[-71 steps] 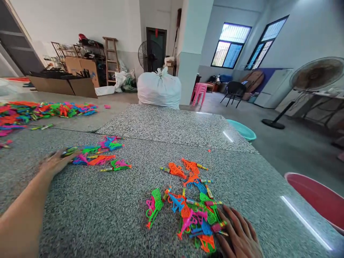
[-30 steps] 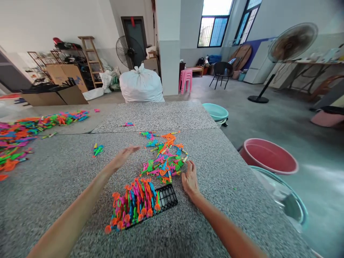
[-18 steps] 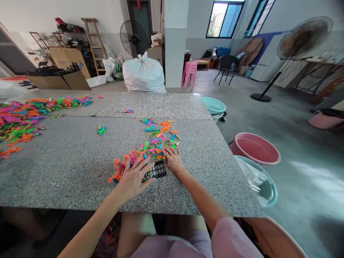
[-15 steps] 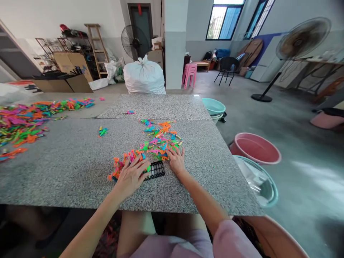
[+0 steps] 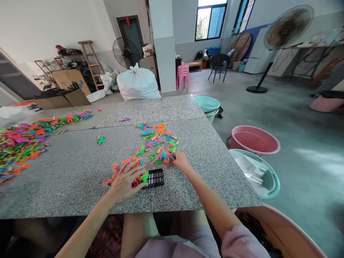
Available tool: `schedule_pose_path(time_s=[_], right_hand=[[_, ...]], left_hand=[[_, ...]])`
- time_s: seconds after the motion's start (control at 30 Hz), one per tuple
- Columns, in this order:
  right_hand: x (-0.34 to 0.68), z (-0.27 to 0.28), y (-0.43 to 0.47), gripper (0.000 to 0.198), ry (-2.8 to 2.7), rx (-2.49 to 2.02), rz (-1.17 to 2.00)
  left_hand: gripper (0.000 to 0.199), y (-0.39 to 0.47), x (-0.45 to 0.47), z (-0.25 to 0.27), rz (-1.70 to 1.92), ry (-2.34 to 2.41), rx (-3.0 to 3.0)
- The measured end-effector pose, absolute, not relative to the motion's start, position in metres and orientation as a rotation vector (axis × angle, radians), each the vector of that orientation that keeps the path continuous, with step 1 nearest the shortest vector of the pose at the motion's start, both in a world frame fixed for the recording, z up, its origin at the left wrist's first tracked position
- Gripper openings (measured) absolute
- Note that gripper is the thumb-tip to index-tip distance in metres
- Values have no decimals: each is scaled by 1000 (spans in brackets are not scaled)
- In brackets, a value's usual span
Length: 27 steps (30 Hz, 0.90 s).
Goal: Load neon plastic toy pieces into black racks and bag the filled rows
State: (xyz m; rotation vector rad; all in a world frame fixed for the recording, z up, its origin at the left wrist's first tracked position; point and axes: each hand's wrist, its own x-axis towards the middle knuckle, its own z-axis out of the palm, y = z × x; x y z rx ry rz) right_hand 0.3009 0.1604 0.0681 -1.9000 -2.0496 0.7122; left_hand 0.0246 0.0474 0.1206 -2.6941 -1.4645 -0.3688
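A black grid tray (image 5: 156, 178) lies near the front of the granite table. Its right cells show bare, while bright small plastic toys (image 5: 115, 169) in orange, pink, green and blue crowd its left part. Across those toys rests my left hand (image 5: 125, 181), fingers stretched and apart, thumb by the tray's near edge. Just beyond the tray, a loose heap of similar toys (image 5: 150, 143) spreads over the table. My right hand (image 5: 181, 160) is closed at the heap's near right side, its fingertips on a plastic toy partly hidden by the hand.
A larger pile of such toys (image 5: 24, 139) covers the table's left end. One green and blue toy (image 5: 100, 140) lies apart. Right of the table stand a pink tub (image 5: 254, 139) and a teal basin (image 5: 274, 182) with clear plastic bags. Behind sits a tied white sack (image 5: 138, 83).
My right hand has gone from spread fingers over the heap to a closed grasp at its near side. My left hand stays over the tray. The camera view has shifted slightly.
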Motion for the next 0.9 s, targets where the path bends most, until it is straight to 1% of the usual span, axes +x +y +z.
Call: schedule_pose_path(time_s=[0.03, 0.07, 0.17, 0.27, 0.37, 0.53, 0.73, 0.8, 0.9], right_hand=[[303, 68, 160, 13, -2052, -1891, 709], [304, 67, 159, 13, -2043, -1884, 694], [297, 66, 150, 21, -1954, -1815, 669], [267, 67, 140, 21, -1899, -1646, 850], [230, 65, 133, 21, -2003, -1500, 1004], [203, 63, 132, 18, -2340, -1401, 874], [194, 81, 145, 25, -2559, -1318, 804], [188, 85, 146, 27, -2565, -1340, 814], [188, 83, 140, 26, -2585, -1332, 809]], left_hand=[[42, 47, 25, 120, -363, -1447, -2687], [41, 46, 26, 120, -355, -1434, -2680], [38, 45, 28, 120, -317, -1416, -2686], [41, 46, 29, 123, -274, -1439, -2704], [45, 48, 29, 125, -242, -1483, -2715], [43, 47, 28, 123, -253, -1495, -2706], [30, 48, 34, 123, -305, -1379, -2716], [31, 50, 36, 125, -273, -1357, -2753], [38, 54, 36, 128, -233, -1374, -2808]])
